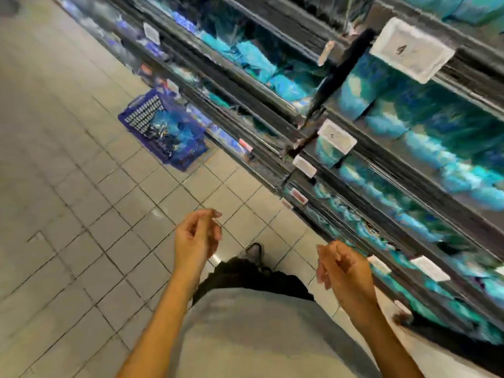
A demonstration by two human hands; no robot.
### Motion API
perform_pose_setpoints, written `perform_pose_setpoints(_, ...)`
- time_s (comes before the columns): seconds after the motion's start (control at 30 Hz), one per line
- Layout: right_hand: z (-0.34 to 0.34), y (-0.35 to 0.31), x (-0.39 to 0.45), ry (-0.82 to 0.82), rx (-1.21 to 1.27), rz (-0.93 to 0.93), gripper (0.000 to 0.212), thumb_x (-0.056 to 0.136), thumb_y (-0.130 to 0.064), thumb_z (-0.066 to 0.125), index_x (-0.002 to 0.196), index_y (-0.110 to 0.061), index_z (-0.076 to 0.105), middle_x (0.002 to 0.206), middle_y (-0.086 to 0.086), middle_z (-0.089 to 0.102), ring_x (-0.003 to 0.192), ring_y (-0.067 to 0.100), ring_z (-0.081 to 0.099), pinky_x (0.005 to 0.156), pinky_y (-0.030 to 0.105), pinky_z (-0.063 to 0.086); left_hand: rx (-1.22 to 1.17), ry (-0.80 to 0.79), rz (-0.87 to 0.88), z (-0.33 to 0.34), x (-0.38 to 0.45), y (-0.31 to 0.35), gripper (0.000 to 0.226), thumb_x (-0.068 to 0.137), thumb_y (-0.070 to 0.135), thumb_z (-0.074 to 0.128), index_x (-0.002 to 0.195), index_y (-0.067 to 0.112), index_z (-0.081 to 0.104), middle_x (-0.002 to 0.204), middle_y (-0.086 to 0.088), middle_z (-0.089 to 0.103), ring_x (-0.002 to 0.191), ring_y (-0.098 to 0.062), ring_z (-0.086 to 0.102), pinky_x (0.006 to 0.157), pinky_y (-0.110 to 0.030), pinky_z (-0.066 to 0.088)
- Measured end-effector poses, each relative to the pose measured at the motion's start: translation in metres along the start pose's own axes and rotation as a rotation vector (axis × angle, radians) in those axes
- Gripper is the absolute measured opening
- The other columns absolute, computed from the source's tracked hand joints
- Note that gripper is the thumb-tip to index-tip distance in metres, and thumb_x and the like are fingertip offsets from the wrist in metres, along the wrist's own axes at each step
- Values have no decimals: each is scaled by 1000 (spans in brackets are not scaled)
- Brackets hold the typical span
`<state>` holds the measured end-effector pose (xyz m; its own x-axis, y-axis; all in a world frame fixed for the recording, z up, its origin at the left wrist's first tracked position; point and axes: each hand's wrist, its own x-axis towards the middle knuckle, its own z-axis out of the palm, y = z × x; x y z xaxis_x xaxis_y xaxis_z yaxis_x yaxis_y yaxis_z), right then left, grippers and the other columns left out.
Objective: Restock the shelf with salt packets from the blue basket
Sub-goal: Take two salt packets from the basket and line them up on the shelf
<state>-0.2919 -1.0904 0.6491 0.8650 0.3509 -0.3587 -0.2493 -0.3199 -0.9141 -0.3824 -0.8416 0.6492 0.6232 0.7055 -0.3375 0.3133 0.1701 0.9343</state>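
The tall metal shelving unit (354, 148) runs along the right, its tiers holding blurred turquoise salt packets (256, 61), presumably faced outward for reach. The blue plastic slatted basket (163, 126) sits on the grey tiled floor (68, 214) against the shelf base, holding more packets, well apart from both hands. Left hand (197, 236) and right hand (343, 271) hang loosely curled, holding nothing, seemingly between loads.

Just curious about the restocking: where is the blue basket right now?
In the head view, the blue basket sits on the tiled floor, upper left of centre, against the base of the shelves, ahead of both hands.
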Motion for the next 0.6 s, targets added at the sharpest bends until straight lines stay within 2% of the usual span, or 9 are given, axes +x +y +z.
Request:
perform_pose_setpoints(0.13,24,-4,21,-191,-82,25,32,100,-18,59,69,-11,55,58,21,56,49,25,50,45,24,42,-12,109,-101,-31,-26,-26,27,107,19,47,94,14,71,59,1,58,48,-11,44,41,-20,35)
perform_pose_setpoints(0.27,69,-22,51,-287,-126,-38,33,100,-15,59,72,0,51,59,20,55,52,30,51,49,28,43,15,252,-104,-72,-49,-53,25,105,26,50,91,30,71,62,1,61,49,-9,48,43,-22,40)
perform_pose_setpoints(0.33,103,-36,69,-339,-129,-41,32,100,-16,59,73,0,51,57,13,56,53,28,49,47,30,41,51,316,-124,-94,-54,-66,26,105,25,51,91,36,70,65,0,63,49,-7,49,45,-24,42)
perform_pose_setpoints(0.43,159,-60,95,-408,-138,-45,32,100,-18,59,75,0,51,57,7,56,53,23,52,46,27,40,23,409,-192,-126,-51,-79,31,104,18,51,89,37,70,68,-2,65,51,-4,51,48,-21,43)
perform_pose_setpoints(0.53,222,-79,120,-457,-139,-69,34,100,-17,60,74,2,50,56,7,54,53,21,51,45,27,39,-22,478,-241,-166,-31,-85,27,103,24,53,87,35,71,68,-4,65,51,-6,53,48,-20,45)
perform_pose_setpoints(0.6,268,-87,133,-478,-152,-65,34,100,-19,60,77,4,50,56,8,55,53,22,51,46,30,39,-72,541,-279,-201,-8,-89,22,102,26,55,89,28,73,70,-5,66,55,-14,55,52,-26,48)
